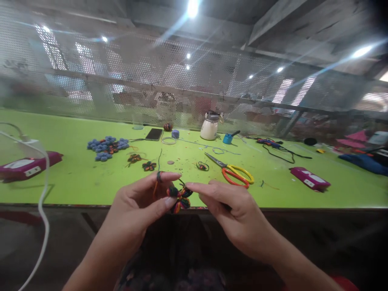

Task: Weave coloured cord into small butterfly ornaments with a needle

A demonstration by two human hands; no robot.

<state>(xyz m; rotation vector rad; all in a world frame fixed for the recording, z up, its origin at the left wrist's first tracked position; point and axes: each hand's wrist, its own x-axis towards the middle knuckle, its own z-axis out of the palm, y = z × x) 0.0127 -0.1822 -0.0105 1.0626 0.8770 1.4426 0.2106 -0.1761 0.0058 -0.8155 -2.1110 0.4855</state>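
A small multicoloured yarn flower (181, 199) is held over the table's front edge. My left hand (144, 202) pinches its left side between thumb and fingers, and a dark yarn strand wraps round the raised index finger. My right hand (232, 206) is closed at the flower's upper right, its index fingertip touching the petals. A thin dark tip shows near that fingertip; what my right fingers hold is mostly hidden. Beyond my hands lie two finished-looking yarn flowers (149, 165) and a small yarn tangle (202, 166).
Scissors (230, 170) with orange and yellow handles lie on the green table (266, 198). Behind are blue flowers (104, 146), a phone (154, 134), yarn balls, a white jug (209, 126) and a blue pot (227, 139). Purple power strips (310, 178) flank both sides; a white cable (45, 218) hangs left.
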